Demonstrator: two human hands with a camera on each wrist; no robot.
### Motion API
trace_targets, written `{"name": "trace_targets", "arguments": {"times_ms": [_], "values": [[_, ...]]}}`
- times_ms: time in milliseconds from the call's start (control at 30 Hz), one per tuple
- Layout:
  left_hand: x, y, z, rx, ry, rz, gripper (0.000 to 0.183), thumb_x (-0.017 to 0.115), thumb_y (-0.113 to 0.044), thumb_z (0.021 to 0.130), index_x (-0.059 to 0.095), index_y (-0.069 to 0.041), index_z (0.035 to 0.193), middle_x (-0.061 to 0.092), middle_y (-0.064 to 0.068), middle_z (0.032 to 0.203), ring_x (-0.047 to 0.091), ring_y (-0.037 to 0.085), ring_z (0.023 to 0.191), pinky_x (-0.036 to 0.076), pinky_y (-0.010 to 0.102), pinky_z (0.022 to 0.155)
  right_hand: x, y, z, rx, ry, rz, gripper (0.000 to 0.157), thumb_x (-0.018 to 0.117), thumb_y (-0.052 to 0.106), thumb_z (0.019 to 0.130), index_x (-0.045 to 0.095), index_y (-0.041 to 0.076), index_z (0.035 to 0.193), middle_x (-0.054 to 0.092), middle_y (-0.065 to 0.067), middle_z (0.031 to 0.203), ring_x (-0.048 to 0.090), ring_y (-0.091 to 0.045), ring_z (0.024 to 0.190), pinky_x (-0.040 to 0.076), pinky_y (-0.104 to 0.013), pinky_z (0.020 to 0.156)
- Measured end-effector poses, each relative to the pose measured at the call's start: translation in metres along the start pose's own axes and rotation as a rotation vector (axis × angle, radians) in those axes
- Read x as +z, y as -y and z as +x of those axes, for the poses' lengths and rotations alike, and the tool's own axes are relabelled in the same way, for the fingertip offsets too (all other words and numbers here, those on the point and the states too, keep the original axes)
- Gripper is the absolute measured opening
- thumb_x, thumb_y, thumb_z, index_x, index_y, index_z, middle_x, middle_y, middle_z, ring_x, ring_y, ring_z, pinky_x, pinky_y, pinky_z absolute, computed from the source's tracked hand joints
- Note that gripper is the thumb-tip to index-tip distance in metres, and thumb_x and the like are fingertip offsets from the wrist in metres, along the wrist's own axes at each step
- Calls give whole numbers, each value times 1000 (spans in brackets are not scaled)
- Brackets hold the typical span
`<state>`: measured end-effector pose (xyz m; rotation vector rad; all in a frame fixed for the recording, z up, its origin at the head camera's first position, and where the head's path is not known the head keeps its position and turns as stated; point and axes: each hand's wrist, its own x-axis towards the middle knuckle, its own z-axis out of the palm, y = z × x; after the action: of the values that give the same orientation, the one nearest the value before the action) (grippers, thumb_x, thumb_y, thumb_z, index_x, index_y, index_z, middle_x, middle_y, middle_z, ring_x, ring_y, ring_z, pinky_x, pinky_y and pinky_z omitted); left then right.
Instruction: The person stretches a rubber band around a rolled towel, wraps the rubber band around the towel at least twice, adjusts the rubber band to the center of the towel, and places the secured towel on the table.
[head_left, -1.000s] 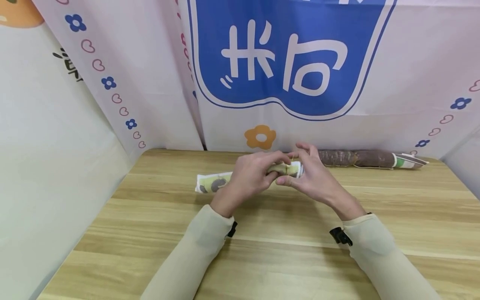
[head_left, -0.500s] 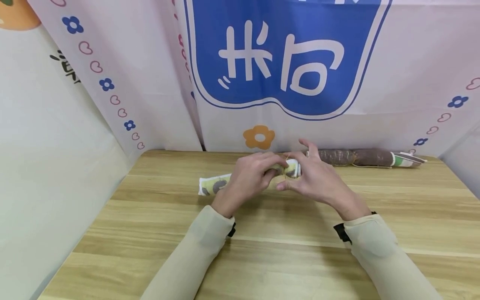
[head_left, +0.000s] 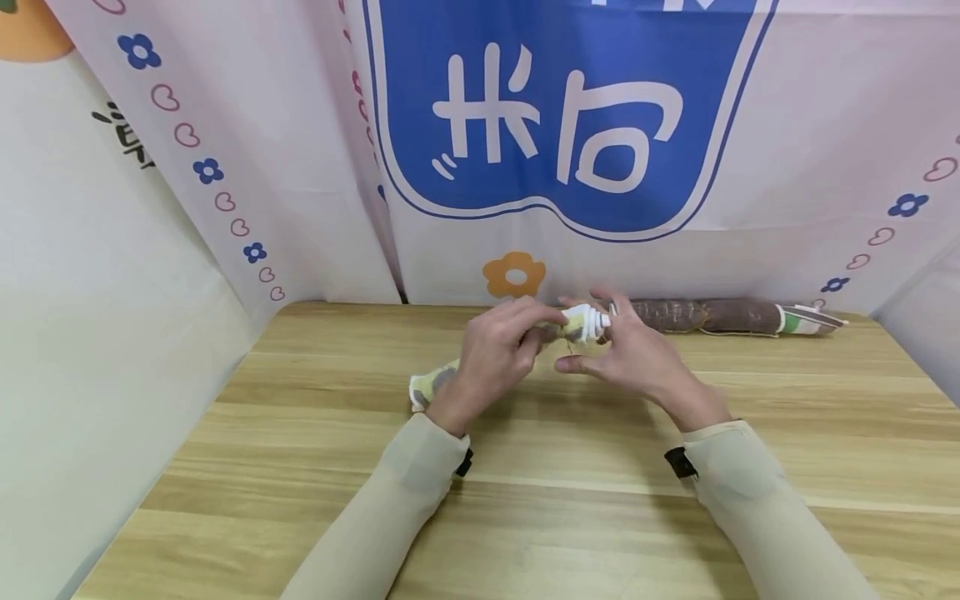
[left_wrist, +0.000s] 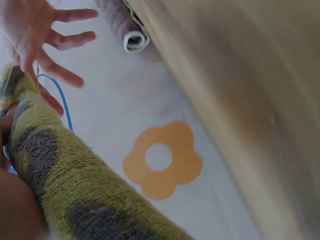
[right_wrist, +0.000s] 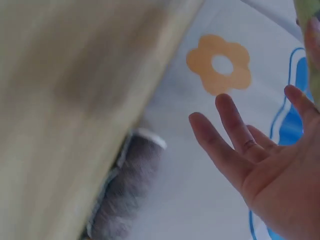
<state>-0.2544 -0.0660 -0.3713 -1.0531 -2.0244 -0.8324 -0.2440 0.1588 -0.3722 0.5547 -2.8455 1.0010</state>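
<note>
The left hand (head_left: 495, 350) grips the yellow-and-grey towel roll (head_left: 433, 384) over the bench (head_left: 540, 508); the right hand (head_left: 637, 354) is spread beside its end. The left wrist view shows, where the head view barely does, what seems an orange band (left_wrist: 24, 93) round it.

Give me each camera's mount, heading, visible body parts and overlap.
Head: on the person's head, facing forward and down at the table and backdrop; left hand, right hand and both sleeves show.
Left wrist: on that wrist, looking along the yellow-grey roll toward the right hand; part of the left hand shows at the left edge.
Right wrist: on that wrist, looking past the right hand's spread fingers at the backdrop.
Shared: both wrist views catch the orange flower and brown roll.
</note>
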Motion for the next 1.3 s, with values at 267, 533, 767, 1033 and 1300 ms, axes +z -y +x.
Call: {"name": "trace_targets", "arguments": {"times_ms": [267,533,767,1033,1300], "values": [[6,4,1,-223,-180,-187,17,74,10,91,78,-2,102,78,9,99,65,15,73,53,28,65,23,13,-1,-52,-87,29,37,73,29,101,65,11,131,67,-14,124,69,-27,87,57,-43,72],[1,-1,3,-446,-156,-255,17,74,4,95,79,-7,107,78,3,107,66,16,78,54,32,67,27,36,-8,-178,-286,107,5,65,9,103,70,9,101,65,-7,100,57,-17,71,50,-37,65],[-1,-10,5,-571,-126,-345,15,76,-2,97,78,-8,111,77,1,103,65,16,75,56,30,64,31,37,-9,-264,-469,384,8,73,3,100,78,-1,106,55,-7,95,61,-20,68,56,-25,60],[-1,-17,9,-604,-83,-389,19,79,-6,96,78,-8,115,76,1,106,67,17,79,57,30,67,23,39,-10,-133,-528,573,14,74,6,100,79,-5,107,56,-10,96,62,-16,70,62,-28,65],[-1,-16,10,-621,-18,-446,23,73,-4,97,77,-7,120,76,3,109,70,19,82,61,33,72,10,38,-9,-36,-330,592,17,70,11,104,75,-5,106,60,-15,87,62,-18,59,63,-39,64]]}}
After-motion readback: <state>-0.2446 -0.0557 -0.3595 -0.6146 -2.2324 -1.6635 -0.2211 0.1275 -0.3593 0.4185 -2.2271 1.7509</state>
